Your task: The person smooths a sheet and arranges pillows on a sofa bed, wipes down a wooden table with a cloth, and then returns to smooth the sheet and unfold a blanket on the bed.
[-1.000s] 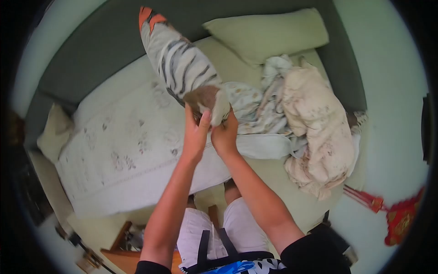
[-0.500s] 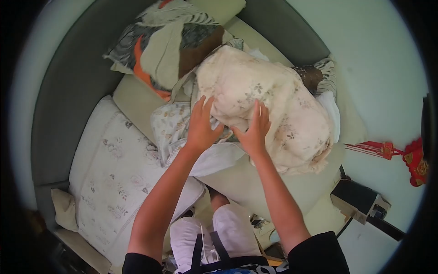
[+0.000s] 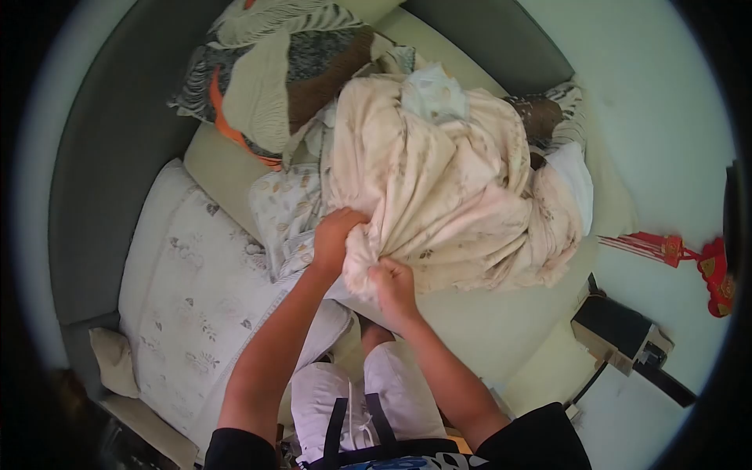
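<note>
A pale pink floral blanket [image 3: 454,180] lies bunched on the sofa, with folds running toward my hands. My left hand [image 3: 338,239] is closed on its near left edge. Just to the right and slightly nearer, my right hand [image 3: 394,288] grips a gathered part of the same edge. Left of the blanket lies a white cloth with a leaf pattern [image 3: 286,202], partly covered by it. A patterned cushion [image 3: 262,86] in grey, cream, brown and orange rests beyond, at the upper left.
A white floral mat [image 3: 184,290] covers the left seat of the grey-backed sofa [image 3: 117,157]. A small beige cushion [image 3: 113,362] sits at the far left. At the right are a black-topped box [image 3: 615,325] and a red hanging ornament [image 3: 714,274].
The patterned cushion left my hands and came to rest at the upper left. My view turned right. My open hands then closed on the blanket, which is now more creased and pulled toward me.
</note>
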`<action>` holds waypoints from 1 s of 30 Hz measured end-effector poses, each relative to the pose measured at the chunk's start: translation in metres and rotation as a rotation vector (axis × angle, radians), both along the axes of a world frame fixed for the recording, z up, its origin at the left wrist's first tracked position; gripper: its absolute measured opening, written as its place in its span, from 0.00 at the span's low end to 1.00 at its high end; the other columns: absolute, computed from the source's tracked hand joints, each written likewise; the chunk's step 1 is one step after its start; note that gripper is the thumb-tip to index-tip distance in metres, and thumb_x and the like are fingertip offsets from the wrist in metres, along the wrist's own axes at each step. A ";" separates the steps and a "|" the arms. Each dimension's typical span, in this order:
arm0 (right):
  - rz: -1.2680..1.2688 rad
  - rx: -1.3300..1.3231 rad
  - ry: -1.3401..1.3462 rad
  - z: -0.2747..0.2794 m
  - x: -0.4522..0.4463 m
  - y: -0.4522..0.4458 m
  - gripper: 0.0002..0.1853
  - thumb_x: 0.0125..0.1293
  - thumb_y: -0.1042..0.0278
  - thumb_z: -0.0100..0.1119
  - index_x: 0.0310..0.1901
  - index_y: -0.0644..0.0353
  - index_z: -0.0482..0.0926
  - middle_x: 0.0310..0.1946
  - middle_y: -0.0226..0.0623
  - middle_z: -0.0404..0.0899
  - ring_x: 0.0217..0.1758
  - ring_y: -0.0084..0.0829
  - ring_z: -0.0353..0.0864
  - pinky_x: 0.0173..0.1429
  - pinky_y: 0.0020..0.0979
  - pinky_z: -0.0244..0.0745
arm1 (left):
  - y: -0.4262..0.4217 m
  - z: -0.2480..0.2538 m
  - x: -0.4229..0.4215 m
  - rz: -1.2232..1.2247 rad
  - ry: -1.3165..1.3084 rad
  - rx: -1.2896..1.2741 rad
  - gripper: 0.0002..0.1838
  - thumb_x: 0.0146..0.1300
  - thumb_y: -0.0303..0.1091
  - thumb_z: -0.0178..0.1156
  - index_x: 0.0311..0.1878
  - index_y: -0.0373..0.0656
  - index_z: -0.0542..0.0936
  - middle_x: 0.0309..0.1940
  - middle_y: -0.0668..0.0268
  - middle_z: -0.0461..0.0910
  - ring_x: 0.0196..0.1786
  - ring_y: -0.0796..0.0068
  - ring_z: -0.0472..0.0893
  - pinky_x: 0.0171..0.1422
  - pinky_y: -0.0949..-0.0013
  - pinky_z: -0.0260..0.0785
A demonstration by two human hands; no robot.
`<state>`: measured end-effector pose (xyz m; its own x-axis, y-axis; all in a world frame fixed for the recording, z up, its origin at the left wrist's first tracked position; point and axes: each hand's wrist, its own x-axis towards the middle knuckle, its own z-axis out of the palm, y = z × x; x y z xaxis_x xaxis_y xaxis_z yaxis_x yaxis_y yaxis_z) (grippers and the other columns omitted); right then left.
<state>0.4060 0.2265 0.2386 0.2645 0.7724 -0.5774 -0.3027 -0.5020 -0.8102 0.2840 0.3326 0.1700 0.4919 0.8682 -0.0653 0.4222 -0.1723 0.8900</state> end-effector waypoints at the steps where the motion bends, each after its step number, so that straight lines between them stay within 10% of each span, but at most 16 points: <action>1: 0.046 0.079 -0.068 0.000 -0.013 -0.004 0.14 0.64 0.70 0.60 0.22 0.57 0.70 0.20 0.18 0.66 0.26 0.12 0.63 0.30 0.21 0.60 | -0.005 0.007 -0.018 0.089 -0.082 -0.095 0.14 0.53 0.24 0.65 0.44 0.42 0.83 0.39 0.58 0.84 0.45 0.63 0.83 0.53 0.59 0.73; 3: 0.079 0.106 -0.284 0.006 -0.038 -0.006 0.11 0.61 0.65 0.69 0.38 0.60 0.76 0.27 0.28 0.71 0.31 0.20 0.69 0.38 0.27 0.67 | -0.021 0.029 -0.062 0.500 -0.092 -0.080 0.02 0.54 0.22 0.63 0.31 0.39 0.80 0.25 0.63 0.80 0.30 0.74 0.78 0.37 0.67 0.70; 5: 0.128 0.378 -0.758 0.018 -0.053 0.005 0.32 0.57 0.60 0.75 0.60 0.59 0.71 0.51 0.45 0.74 0.54 0.37 0.74 0.59 0.41 0.69 | -0.030 0.052 -0.116 0.731 -0.152 -0.021 0.03 0.54 0.23 0.62 0.30 0.38 0.77 0.22 0.64 0.77 0.29 0.80 0.73 0.35 0.68 0.68; 6: 0.391 0.319 -0.954 0.033 -0.057 0.009 0.47 0.53 0.60 0.76 0.71 0.56 0.60 0.70 0.53 0.58 0.71 0.53 0.61 0.72 0.54 0.55 | -0.040 0.068 -0.137 0.760 -0.148 -0.017 0.03 0.54 0.23 0.62 0.30 0.38 0.77 0.22 0.64 0.77 0.29 0.80 0.73 0.35 0.68 0.68; 9: 0.684 0.376 -1.444 0.034 -0.095 0.027 0.37 0.48 0.62 0.77 0.61 0.58 0.72 0.64 0.54 0.68 0.70 0.54 0.64 0.69 0.58 0.55 | -0.093 0.132 -0.181 0.751 -0.093 0.068 0.01 0.56 0.23 0.61 0.31 0.38 0.78 0.22 0.69 0.78 0.29 0.80 0.73 0.36 0.70 0.68; 12: 0.594 0.818 -1.067 0.012 -0.145 0.043 0.24 0.47 0.65 0.75 0.46 0.62 0.79 0.49 0.50 0.79 0.60 0.50 0.74 0.64 0.52 0.64 | -0.149 0.179 -0.211 0.904 -0.274 0.134 0.01 0.58 0.24 0.59 0.31 0.37 0.77 0.25 0.74 0.74 0.31 0.81 0.71 0.37 0.73 0.65; 15: 0.446 0.651 -0.521 0.091 -0.251 0.025 0.13 0.49 0.69 0.72 0.34 0.64 0.78 0.34 0.45 0.81 0.46 0.45 0.80 0.52 0.42 0.73 | -0.188 0.206 -0.292 1.060 -0.455 0.240 0.05 0.61 0.24 0.60 0.39 0.34 0.81 0.35 0.64 0.84 0.37 0.77 0.79 0.44 0.71 0.70; 16: 0.466 0.880 -0.487 0.109 -0.284 0.022 0.08 0.62 0.73 0.64 0.41 0.64 0.78 0.33 0.34 0.82 0.37 0.22 0.79 0.44 0.28 0.75 | -0.201 0.208 -0.322 1.109 -0.367 0.291 0.06 0.62 0.25 0.61 0.41 0.34 0.82 0.38 0.62 0.84 0.41 0.75 0.80 0.48 0.69 0.71; 21: 0.616 1.284 -0.173 0.206 -0.485 -0.038 0.08 0.56 0.76 0.64 0.38 0.64 0.77 0.33 0.39 0.78 0.39 0.37 0.80 0.47 0.32 0.76 | -0.284 0.146 -0.445 1.388 -0.018 0.695 0.23 0.67 0.34 0.64 0.63 0.35 0.74 0.57 0.59 0.78 0.59 0.67 0.77 0.67 0.62 0.67; 26: 0.786 1.179 -0.122 0.120 -0.591 -0.101 0.21 0.53 0.78 0.63 0.50 0.63 0.74 0.50 0.49 0.77 0.57 0.53 0.74 0.63 0.43 0.69 | -0.355 0.125 -0.539 1.648 -0.277 0.544 0.19 0.64 0.27 0.62 0.57 0.34 0.78 0.53 0.56 0.81 0.59 0.62 0.79 0.67 0.55 0.67; 30: 1.282 0.883 -0.535 0.027 -0.529 -0.135 0.46 0.52 0.69 0.74 0.74 0.51 0.62 0.72 0.53 0.59 0.76 0.54 0.57 0.77 0.50 0.54 | -0.408 0.071 -0.551 1.767 0.208 -0.066 0.31 0.60 0.23 0.58 0.69 0.36 0.67 0.65 0.51 0.70 0.67 0.58 0.70 0.73 0.59 0.59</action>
<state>-0.1228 0.0915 0.2654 -0.7549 0.6516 0.0745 0.3119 0.4565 -0.8332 -0.2666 -0.0752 0.2415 -0.9535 0.2968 -0.0519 0.1430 0.5975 0.7890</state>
